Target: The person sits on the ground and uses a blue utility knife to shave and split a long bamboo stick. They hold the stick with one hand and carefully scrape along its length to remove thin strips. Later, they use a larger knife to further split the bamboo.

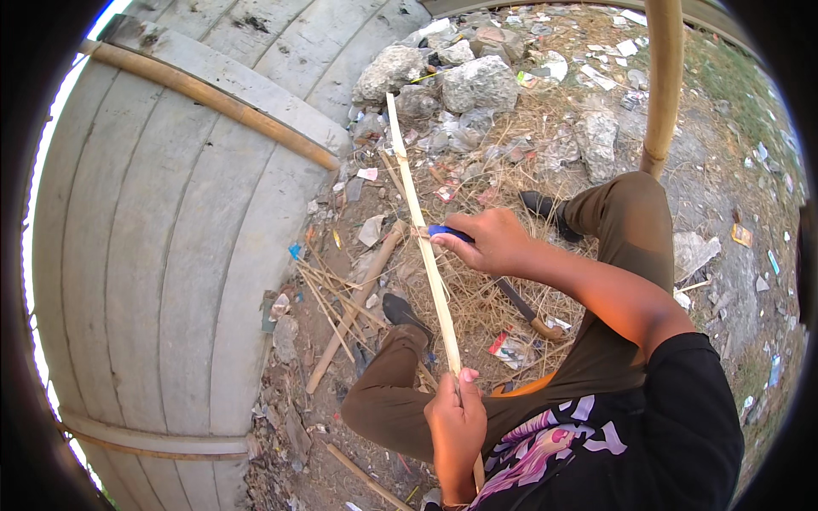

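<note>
A thin bamboo strip (426, 247) is gripped near its lower end by the left hand (456, 426), fingers clenched around it. Higher up, a blue-handled knife (449, 232) is held in the closed right hand (487, 243) and pressed against the strip (its blade is hidden). Shavings (477, 298) are scattered on the ground beneath.

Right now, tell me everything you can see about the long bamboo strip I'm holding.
The bamboo strip is a long, thin, pale yellow sliver, flat and slightly bowed, pointing away from the body toward the grey rocks. The left hand grips its near end close to the lap. Partway up, the right hand presses a blue-handled knife against it, where fine shavings curl off. Its far half hangs free above the littered ground.
</note>
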A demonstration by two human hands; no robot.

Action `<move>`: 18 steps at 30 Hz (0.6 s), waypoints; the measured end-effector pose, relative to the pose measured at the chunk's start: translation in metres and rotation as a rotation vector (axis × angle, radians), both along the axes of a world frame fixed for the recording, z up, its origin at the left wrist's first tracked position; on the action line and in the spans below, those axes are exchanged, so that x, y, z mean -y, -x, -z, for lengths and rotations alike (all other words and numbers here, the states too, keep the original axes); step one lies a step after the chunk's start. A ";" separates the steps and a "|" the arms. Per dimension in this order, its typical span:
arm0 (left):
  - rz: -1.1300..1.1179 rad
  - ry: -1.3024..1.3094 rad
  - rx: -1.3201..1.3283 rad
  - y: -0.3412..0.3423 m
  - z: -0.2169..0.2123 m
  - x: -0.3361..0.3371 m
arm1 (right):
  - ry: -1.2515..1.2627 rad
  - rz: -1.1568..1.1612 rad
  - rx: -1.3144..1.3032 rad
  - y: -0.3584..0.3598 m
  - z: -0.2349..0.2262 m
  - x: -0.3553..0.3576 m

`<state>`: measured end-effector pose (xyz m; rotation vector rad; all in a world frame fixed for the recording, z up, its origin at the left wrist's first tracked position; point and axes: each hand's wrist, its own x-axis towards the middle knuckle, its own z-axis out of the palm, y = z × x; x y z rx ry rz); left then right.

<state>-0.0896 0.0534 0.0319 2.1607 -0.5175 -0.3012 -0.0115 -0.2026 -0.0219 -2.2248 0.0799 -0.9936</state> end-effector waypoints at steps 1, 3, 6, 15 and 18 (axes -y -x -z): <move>-0.008 -0.034 0.005 0.002 -0.002 0.001 | 0.029 0.016 -0.031 0.002 -0.002 0.009; -0.021 -0.103 0.017 0.004 -0.008 0.002 | 0.072 0.040 -0.048 0.003 -0.006 0.011; -0.053 -0.086 0.012 0.008 -0.007 0.002 | 0.037 0.075 -0.019 -0.002 -0.002 0.012; 0.058 -0.096 0.048 0.021 -0.006 -0.002 | -0.094 0.227 -0.153 -0.009 -0.017 0.052; 0.043 -0.114 0.004 0.024 -0.008 -0.004 | -0.028 0.288 -0.159 -0.011 -0.014 0.062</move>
